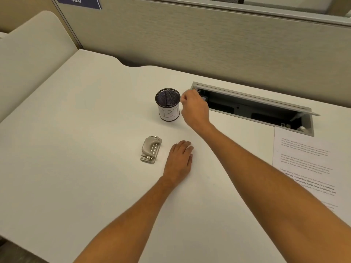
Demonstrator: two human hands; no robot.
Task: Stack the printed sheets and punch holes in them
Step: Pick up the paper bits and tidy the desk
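Hands, two of them, are showing: the left hand is lying flat and open on the worktop, just right of one hole punch. The right hand is hovering with its grip pinched closed beside one mesh pen cup. Printed sheets are lying at right frame edge, well apart from both hands.

Printed sheets: white, covered with blocks of small black text, some lines bold, lying flat at the right edge of the view, partly cut off, top edge just beside an open recess. Hole punch: small, grey-beige with metal pins and rods, resting upright, well apart from the sheets, nothing in it.
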